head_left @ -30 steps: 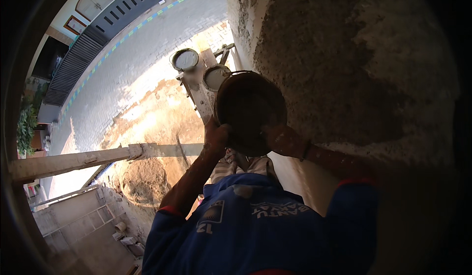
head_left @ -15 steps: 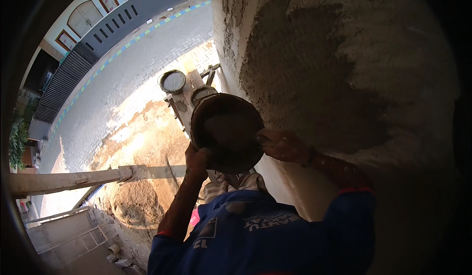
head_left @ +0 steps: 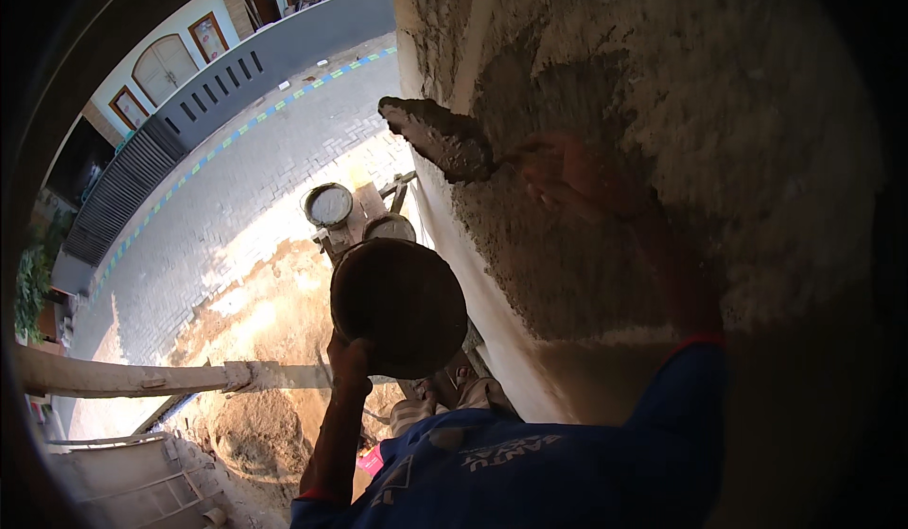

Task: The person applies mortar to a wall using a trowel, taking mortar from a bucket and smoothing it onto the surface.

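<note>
right grip: hand point(head_left: 567, 174) grasping trowel point(head_left: 440, 136)
left grip: hand point(head_left: 348, 363) holding bowl point(head_left: 399, 307)
trowel axis: blade points up-left
surface: wet plaster wall point(head_left: 605, 84)

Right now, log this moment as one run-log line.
left hand: holds round pan | right hand: presses mortar-loaded trowel to wall | wet patch below

Harsh sun on paved ground point(head_left: 284, 179) at 10 o'clock; wall point(head_left: 662, 150) shaded, dim; strong fisheye vignette, edges bent.
</note>
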`<state>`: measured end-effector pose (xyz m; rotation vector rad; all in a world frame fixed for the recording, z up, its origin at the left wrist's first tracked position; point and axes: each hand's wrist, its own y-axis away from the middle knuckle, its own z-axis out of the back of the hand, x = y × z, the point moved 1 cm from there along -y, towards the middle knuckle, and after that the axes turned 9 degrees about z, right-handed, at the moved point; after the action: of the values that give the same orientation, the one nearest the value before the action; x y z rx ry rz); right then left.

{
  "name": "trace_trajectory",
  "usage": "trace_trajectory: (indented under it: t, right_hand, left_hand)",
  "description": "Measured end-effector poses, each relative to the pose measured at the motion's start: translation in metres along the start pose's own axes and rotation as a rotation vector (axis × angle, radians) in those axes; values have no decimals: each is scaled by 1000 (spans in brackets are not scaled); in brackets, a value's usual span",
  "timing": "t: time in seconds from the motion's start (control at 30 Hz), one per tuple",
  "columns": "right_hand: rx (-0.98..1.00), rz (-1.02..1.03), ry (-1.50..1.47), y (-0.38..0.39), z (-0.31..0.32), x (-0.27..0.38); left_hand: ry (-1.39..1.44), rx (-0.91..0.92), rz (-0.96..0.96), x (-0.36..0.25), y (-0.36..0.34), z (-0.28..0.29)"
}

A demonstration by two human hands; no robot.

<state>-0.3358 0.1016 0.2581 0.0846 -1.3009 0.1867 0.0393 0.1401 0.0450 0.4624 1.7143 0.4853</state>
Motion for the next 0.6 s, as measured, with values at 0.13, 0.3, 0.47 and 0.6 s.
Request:
trace_trajectory:
  t: [0.13, 0.3, 0.47, 0.6]
  right_hand:
    - [-545, -31, 794, -39, 129, -9]
    - [-542, 160, 1096, 9, 155, 39]
    - [-225, -96, 628, 76, 38, -7]
    - [135, 126, 972, 103, -41, -67]
  left_hand:
    - [-70, -39, 111, 18, 0, 14]
    - [-14, 49, 96, 26, -6, 4]
    - [-91, 202, 82, 30, -8, -19]
    - [-148, 173, 50, 17, -8, -38]
